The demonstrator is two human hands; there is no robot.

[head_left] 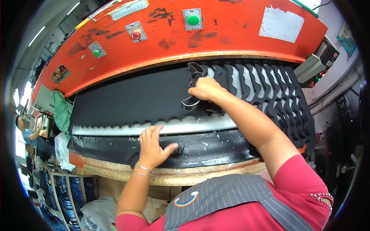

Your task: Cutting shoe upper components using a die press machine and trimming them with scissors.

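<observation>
**Right hand gripping a dark metal die**

Toward twelve o'clock, its fingers are closing around the die, over the black sheet. Wavy black strips are lying toward two. At seven, the left hand is spreading its fingers; contact is unclear.

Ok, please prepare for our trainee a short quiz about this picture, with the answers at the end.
1. Choose one: who grips the curved metal frame? A) only the left; B) only the right; C) both hands.
2. True or false: the wavy-edged pieces lie to the right of the uncut part of the black sheet.
3. Fill in: the red button sits between two buttons coloured ____.
Key: 1 B, the right hand; 2 true; 3 green.
</observation>
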